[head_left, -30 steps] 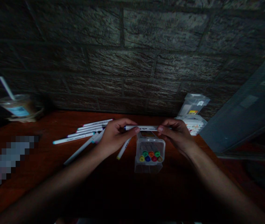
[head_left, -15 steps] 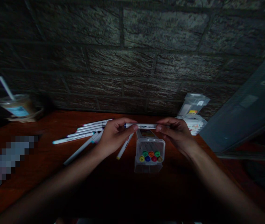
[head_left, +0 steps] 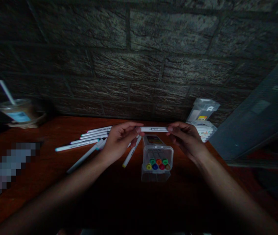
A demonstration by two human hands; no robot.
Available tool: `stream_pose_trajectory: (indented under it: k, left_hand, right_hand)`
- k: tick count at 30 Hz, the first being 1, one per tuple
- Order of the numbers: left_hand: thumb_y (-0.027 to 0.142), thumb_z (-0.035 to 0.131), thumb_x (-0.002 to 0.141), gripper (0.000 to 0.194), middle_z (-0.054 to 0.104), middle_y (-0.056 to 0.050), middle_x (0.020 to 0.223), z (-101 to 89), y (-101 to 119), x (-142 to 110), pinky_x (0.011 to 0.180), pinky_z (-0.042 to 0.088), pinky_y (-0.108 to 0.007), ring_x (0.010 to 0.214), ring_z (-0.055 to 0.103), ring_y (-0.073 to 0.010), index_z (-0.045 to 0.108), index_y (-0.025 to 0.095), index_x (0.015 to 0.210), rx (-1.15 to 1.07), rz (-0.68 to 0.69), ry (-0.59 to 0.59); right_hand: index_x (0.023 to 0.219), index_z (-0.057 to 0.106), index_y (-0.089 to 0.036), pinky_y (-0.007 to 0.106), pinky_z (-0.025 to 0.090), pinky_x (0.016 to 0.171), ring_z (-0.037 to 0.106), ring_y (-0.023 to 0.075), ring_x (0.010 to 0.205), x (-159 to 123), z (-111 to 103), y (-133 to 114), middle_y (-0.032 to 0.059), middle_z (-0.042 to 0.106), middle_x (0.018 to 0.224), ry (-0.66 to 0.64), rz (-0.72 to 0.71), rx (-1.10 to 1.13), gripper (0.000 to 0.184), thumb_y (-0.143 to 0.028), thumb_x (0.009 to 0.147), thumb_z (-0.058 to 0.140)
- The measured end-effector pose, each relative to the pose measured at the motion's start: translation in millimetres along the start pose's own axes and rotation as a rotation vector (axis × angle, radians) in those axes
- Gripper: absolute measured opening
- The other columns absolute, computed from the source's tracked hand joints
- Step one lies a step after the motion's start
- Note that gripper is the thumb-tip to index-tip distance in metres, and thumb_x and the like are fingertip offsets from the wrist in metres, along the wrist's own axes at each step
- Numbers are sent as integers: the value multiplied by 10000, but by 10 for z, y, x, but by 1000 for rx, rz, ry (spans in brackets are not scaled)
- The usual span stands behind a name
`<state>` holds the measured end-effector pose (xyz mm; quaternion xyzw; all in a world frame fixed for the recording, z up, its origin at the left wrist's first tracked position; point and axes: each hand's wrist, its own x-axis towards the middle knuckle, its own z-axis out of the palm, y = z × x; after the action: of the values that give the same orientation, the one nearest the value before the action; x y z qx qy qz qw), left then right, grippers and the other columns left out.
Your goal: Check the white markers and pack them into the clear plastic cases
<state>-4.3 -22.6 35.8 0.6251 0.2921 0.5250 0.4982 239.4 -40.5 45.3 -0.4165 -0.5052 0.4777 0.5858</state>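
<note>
A white marker point(head_left: 153, 129) lies level between my two hands, above the back of a clear plastic marker case point(head_left: 158, 150). My left hand point(head_left: 121, 140) pinches its left end, and my right hand point(head_left: 186, 138) pinches the right end; the fingers cover both tips. Inside the case, several markers point(head_left: 157, 164) show coloured round ends: green, orange, yellow, blue, red and brown. One loose white marker with a yellow tip point(head_left: 131, 155) rests just left of the case. More white markers point(head_left: 87, 138) lie in a loose group behind and left of my left hand.
A drink cup with a straw point(head_left: 19, 111) stands in a holder at the far left. Near the wall on the right are an upright clear case point(head_left: 204, 109) and another case of markers point(head_left: 205, 130). A brick wall point(head_left: 144, 65) closes off the wooden table's point(head_left: 55, 173) back edge.
Both hands have shifted slightly, with the right hand's grip moving a little further right along the marker. More of the marker's white barrel and its label shows now.
</note>
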Motion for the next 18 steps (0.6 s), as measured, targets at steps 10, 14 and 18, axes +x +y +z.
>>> stream_pose_trajectory:
  k: [10,14,18]
  left_hand:
    - [269,704,918,261,816,-92,927,-25,-23,-17,502,486,-241,511,554,-93,790,182,1149,-139,-15,-52]
    - [265,702,920,264,819,-95,940,-36,-29,-21,505,487,-242,515,561,-93,796,189,1154,-178,-22,-62]
    - [283,697,922,267,817,-93,946,-36,-27,-21,506,494,-249,517,560,-96,796,201,1156,-161,-30,-55]
  right_hand:
    - [754,796,-224,228,272,416,456,87,490,12,-16,-3,9,714,673,15,16,38,186,-348,673,909]
    - [748,799,-224,218,267,415,460,82,489,13,-24,6,9,714,669,10,18,63,188,-349,668,914]
    - [741,803,-228,217,269,408,457,80,481,13,-20,3,8,716,661,3,17,63,180,-349,669,914]
